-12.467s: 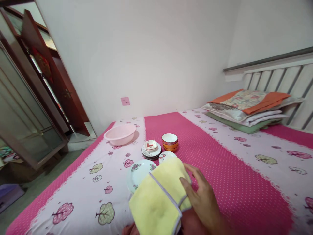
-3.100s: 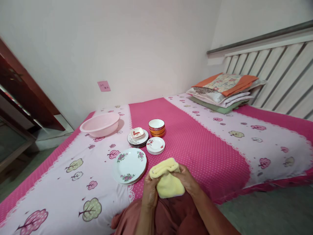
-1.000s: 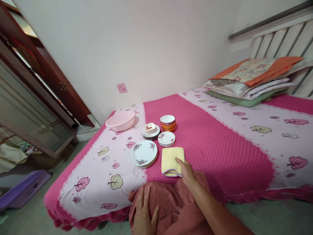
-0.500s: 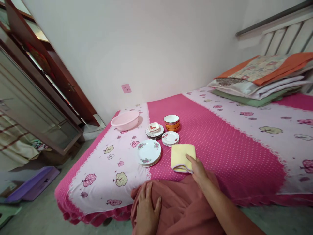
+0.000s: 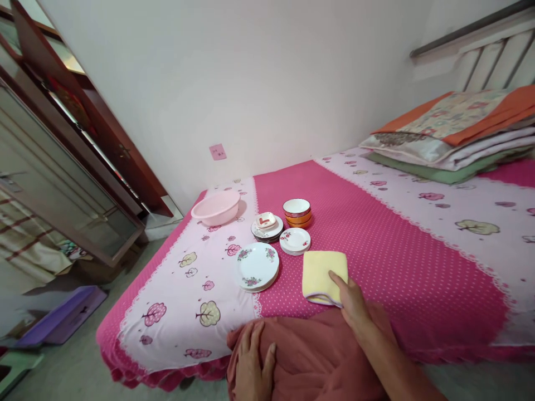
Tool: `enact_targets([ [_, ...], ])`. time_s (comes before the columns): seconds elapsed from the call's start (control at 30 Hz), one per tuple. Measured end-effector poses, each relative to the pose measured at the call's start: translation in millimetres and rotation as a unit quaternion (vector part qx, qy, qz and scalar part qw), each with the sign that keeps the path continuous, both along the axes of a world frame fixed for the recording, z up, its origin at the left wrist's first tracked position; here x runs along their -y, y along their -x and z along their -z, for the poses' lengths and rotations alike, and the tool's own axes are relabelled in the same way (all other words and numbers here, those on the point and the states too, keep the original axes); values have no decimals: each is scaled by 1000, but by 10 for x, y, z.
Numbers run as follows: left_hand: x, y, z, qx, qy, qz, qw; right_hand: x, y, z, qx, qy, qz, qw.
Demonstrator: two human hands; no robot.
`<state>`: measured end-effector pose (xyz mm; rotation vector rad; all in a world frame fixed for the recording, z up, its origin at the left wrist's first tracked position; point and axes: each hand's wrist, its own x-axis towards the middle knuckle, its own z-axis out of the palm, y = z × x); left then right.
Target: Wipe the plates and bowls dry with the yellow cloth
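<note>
A folded yellow cloth (image 5: 322,274) is pinched at its right side by my right hand (image 5: 353,301), thumb on top and the other fingers hidden underneath. My left hand (image 5: 253,365) lies flat on the reddish-brown fabric over my lap, holding nothing. Left of the cloth is a stack of large flowered plates (image 5: 257,266). Small flowered plates (image 5: 295,240) are piled just behind the cloth. Beside them stand dark-rimmed plates (image 5: 278,227) with a small square dish (image 5: 265,220) on top. Orange bowls (image 5: 297,214) are stacked behind these.
A pink basin (image 5: 216,208) sits on the bed (image 5: 397,262) near the wall. Folded bedding (image 5: 451,133) is piled at the far right. Off the bed's left side, a purple bin (image 5: 62,317) rests on the floor.
My right hand has moved slightly right with the yellow cloth in its grip. The left hand stays on the lap. The view has shifted a little.
</note>
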<state>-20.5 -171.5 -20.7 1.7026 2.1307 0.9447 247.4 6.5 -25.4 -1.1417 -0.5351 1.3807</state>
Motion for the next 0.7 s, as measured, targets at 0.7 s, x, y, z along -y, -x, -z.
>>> enact_targets([
  [0.7, -1444, 622, -442, 300, -31, -198, 933, -149, 4, -114, 22, 44, -42, 998],
])
